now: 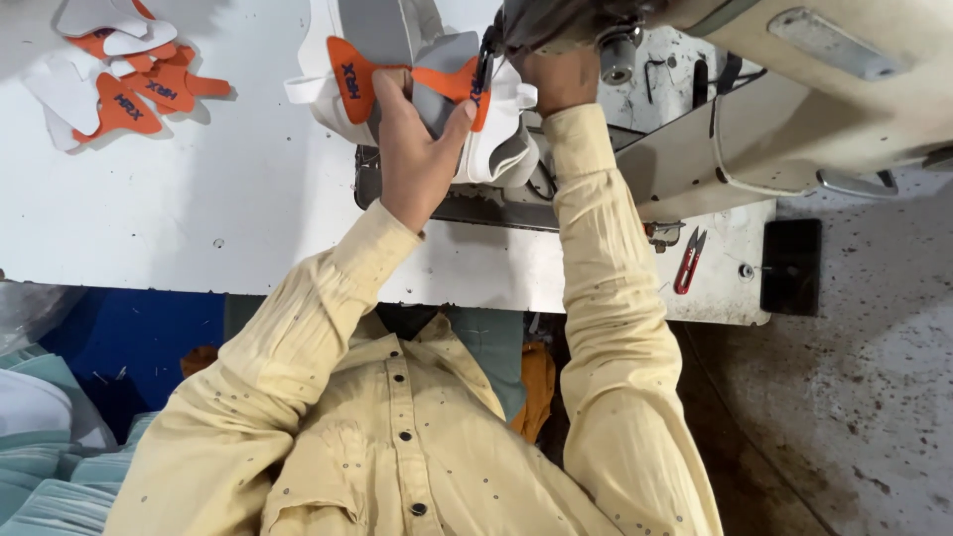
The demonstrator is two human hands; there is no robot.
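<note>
Left hand [417,149] clamped on shoe upper [437,94] at top centre, right hand [561,79] pressed to it, grip hidden, beside needle [486,60]: likely pricked fingers or crooked seam if fabric slips.

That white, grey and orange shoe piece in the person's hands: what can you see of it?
The white, grey and orange shoe upper looks like soft stitched fabric: white panels, grey middle, two orange patches with dark lettering. It stands folded under the sewing machine head. The left hand grips its front; the right hand touches its far side.
</note>
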